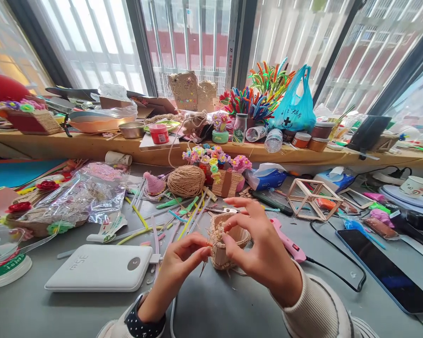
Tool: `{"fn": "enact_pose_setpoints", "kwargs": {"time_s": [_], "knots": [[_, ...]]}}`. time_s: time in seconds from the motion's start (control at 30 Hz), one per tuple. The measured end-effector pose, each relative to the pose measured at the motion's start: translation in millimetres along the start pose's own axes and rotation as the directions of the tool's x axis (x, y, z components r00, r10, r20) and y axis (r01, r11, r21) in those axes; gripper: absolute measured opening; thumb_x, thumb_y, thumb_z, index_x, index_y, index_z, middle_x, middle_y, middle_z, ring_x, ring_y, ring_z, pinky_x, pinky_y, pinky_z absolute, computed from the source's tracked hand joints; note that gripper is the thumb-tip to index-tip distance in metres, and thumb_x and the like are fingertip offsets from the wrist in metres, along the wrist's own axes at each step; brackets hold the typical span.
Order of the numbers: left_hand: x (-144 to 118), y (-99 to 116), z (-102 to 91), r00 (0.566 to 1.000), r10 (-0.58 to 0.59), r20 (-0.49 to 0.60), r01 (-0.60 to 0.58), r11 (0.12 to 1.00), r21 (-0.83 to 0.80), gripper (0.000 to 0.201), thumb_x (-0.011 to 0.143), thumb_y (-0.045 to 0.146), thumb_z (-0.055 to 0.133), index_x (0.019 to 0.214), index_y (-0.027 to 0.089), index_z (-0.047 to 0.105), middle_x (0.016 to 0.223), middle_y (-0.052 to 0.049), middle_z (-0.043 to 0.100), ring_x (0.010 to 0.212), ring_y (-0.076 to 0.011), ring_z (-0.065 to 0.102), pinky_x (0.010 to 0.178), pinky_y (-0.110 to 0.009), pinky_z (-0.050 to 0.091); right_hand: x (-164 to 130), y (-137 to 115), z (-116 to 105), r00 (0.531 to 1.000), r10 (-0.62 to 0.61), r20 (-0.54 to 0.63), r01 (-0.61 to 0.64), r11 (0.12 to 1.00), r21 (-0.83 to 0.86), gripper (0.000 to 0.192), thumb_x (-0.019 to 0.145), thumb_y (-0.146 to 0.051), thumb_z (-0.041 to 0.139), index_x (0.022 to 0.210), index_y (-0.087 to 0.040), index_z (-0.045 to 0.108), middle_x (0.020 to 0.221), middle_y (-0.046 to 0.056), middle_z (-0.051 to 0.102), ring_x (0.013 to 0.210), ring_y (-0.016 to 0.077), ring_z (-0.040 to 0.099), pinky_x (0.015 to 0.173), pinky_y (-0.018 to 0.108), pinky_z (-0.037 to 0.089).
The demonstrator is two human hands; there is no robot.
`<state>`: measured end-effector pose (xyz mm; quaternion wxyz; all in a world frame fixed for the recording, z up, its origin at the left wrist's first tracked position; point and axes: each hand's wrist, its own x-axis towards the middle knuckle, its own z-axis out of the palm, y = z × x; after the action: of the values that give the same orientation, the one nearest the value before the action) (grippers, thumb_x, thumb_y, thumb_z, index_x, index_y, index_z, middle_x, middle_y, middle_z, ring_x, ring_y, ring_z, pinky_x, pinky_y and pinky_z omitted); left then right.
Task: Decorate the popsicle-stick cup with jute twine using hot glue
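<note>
A: What are the hands doing?

B: Both meet at a small twine-wrapped basket [227, 244] standing on the grey bench [232, 305], in front of the person. The left hand [181, 260] pinches a bit of twine at the basket's left side between thumb and fingertips. The right hand [261, 249] curls over the rim from the right, its fingertips pressed on the basket's front, other fingers spread above.

A: So neither one is slack?

B: No, both are closed on the basket or its twine. A thin strand hangs down under the left fingertips.

A: What lies just around it?

B: A pink glue gun [289, 241] lies just right of the right hand, its black cord [338, 277] looping off toward a dark tablet [384, 272]. To the left sits a white power bank [100, 267]. Behind the basket, coloured sticks [183, 218] are scattered, and scissors [220, 210] lie near the upper fingers.

A: Further back?

B: A ball of twine [186, 180], next to a small basket of pipe-cleaner flowers [215, 162]. A wooden stick frame [312, 197] stands to the right, clear plastic bags [88, 192] lie to the left. On the window shelf [91, 143] behind are a red jar [159, 133], a metal bowl [131, 129] and a blue plastic bag [296, 105].
</note>
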<state>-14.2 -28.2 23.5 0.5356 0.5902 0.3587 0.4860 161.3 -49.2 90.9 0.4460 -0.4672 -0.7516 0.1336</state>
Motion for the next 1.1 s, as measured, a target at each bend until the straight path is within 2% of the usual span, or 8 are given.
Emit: {"fn": "enact_pose_setpoints", "kwargs": {"time_s": [0.23, 0.57, 1.1], "knots": [[0.8, -5.8, -2.0, 1.0, 0.006, 0.013, -0.006, 0.998, -0.061, 0.008, 0.071, 0.028, 0.07, 0.069, 0.02, 0.069, 0.063, 0.002, 0.059, 0.057, -0.0072, 0.05, 0.053, -0.016, 0.041, 0.6, 2.2, 1.1, 1.0, 0.022, 0.017, -0.022, 1.0, 0.007, 0.006, 0.069, -0.016, 0.056, 0.074, -0.019, 0.058, 0.119, 0.01, 0.052, 0.116, 0.023, 0.045, 0.093, 0.039, 0.038], [-0.9, -7.5, 1.5, 0.998, -0.057, -0.025, 0.053, 0.989, -0.139, 0.013, 0.067, 0.031, 0.073, 0.068, 0.019, 0.069, 0.061, 0.002, 0.059, 0.055, -0.0069, 0.051, 0.051, -0.015, 0.04, 1.1, 5.5, 1.7, 0.999, 0.034, 0.024, -0.034, 0.999, 0.01, 0.004, 0.07, -0.019, 0.058, 0.074, -0.019, 0.059, 0.117, 0.009, 0.053, 0.113, 0.0224, 0.047, 0.095, 0.04, 0.038], [-1.1, -4.9, 2.4, 0.997, -0.069, -0.032, 0.065, 0.99, -0.122, 0.012, 0.068, 0.031, 0.071, 0.067, 0.019, 0.068, 0.06, 0.003, 0.058, 0.055, -0.007, 0.049, 0.053, -0.016, 0.04, 1.3, 5.1, 0.8, 0.991, 0.076, 0.108, -0.082, 0.995, 0.051, 0.008, 0.07, -0.016, 0.056, 0.077, -0.02, 0.06, 0.116, 0.009, 0.053, 0.117, 0.0224, 0.046, 0.099, 0.04, 0.036]]}}
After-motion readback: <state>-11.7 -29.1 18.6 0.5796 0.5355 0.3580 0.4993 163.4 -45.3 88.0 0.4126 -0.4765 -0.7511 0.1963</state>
